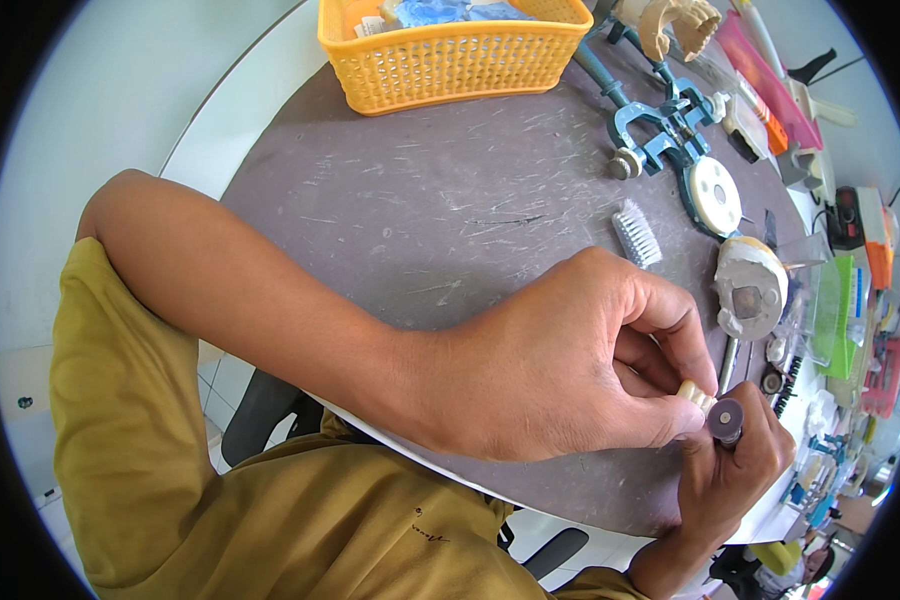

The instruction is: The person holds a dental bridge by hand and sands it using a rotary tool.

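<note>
My left hand point(570, 360) pinches a small ivory-coloured row of artificial teeth point(694, 394) between thumb and forefinger. Close against it, my right hand point(735, 465) is closed round a dark purple cylindrical tool point(725, 420). Its round end with a pale centre faces up; its working tip is hidden, so the kind of tool cannot be made out. Both hands meet above the right part of the brown table point(450, 215). Just beyond my left hand lies a white-bristled brush point(638, 235). A plaster dental cast point(752, 290) sits beyond my right hand.
A yellow perforated basket point(455, 75) with blue material inside stands at the far edge. At the far right lie a blue-green dental articulator point(665, 125) and another cast point(670, 25). A pink tray point(760, 65), a green container point(842, 315) and small tools crowd the right side.
</note>
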Motion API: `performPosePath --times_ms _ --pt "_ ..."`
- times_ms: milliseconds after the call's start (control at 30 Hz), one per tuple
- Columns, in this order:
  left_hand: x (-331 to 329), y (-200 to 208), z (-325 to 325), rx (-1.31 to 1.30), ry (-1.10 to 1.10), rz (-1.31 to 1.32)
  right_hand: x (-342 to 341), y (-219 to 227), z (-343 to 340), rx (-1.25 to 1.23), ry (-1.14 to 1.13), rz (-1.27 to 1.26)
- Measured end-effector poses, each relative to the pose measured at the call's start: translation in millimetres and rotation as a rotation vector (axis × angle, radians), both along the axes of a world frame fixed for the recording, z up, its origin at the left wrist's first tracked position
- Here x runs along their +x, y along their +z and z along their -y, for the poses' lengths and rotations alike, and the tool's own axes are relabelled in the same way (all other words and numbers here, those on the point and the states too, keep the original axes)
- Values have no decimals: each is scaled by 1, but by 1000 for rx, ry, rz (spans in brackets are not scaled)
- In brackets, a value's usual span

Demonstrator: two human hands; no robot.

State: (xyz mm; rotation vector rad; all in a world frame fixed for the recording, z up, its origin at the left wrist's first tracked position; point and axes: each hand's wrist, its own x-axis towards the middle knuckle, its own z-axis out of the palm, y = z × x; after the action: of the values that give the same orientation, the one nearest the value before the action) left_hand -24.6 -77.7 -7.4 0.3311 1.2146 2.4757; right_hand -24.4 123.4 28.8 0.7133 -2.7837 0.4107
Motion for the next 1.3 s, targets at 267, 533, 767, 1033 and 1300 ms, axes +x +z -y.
performPosePath --times_ms 267,533,767,1033,1300 --pt "-1 -1 1 1 -10 -3 0 -1 0 3 -6 7" --pt "0 6 4 52 -47 121 0 5 -4 -18 -31 28" --pt "-4 3 2 15 -50 106 -1 6 6 -154 -46 -68" --pt "-3 2 2 -67 -90 35 2 16 5 -258 36 78" --pt "-9 6 1 -9 -193 45 3 21 7 -278 -25 86"
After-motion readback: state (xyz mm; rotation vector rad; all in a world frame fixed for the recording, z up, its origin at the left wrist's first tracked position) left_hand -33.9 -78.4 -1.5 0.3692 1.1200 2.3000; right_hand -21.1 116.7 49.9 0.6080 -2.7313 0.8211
